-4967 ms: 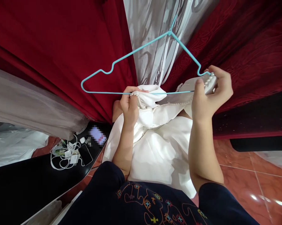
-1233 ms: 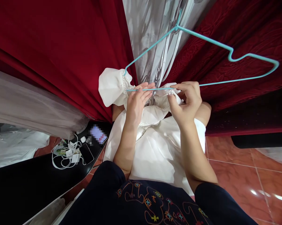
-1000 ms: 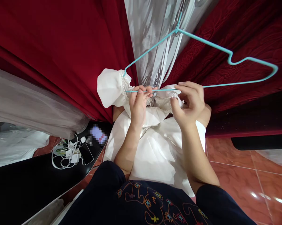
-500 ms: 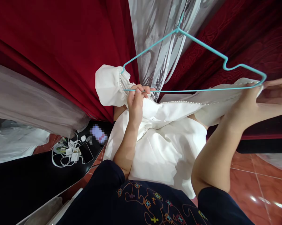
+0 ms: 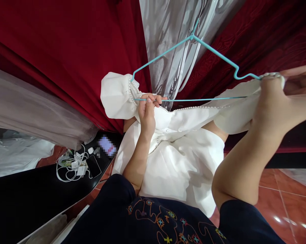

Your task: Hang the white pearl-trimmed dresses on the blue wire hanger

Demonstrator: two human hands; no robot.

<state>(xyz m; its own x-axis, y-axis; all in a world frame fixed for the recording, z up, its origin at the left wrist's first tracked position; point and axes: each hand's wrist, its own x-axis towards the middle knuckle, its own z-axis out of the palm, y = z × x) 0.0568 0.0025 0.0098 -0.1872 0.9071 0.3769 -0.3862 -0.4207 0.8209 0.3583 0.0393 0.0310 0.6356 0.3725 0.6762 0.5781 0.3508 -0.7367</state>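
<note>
A white dress [image 5: 183,162] with a pearl-beaded neckline and puffed sleeves lies across my lap. My left hand [image 5: 149,108] is closed around the bottom bar of a light-blue hanger [image 5: 214,51], near its left end. The hanger's left shoulder sits inside the beaded edge of the left puff sleeve [image 5: 114,96]. At the far right, my right hand [image 5: 285,91] holds the beaded edge of the other sleeve [image 5: 234,117], which covers the hanger's right end. Some of its fingers are blurred near the picture's edge.
On the left, a black bench [image 5: 41,189] carries a phone [image 5: 93,166], tangled white cables [image 5: 71,173] and a pixelated screen [image 5: 107,145]. Red curtains [image 5: 66,40] and sheer grey-white fabric [image 5: 165,40] hang in front. Red tiles [image 5: 277,203] cover the floor.
My right hand has drawn the right sleeve's beaded edge up over the hanger's right end, which was bare before. The hanger has dipped slightly; my left hand stays on the bar.
</note>
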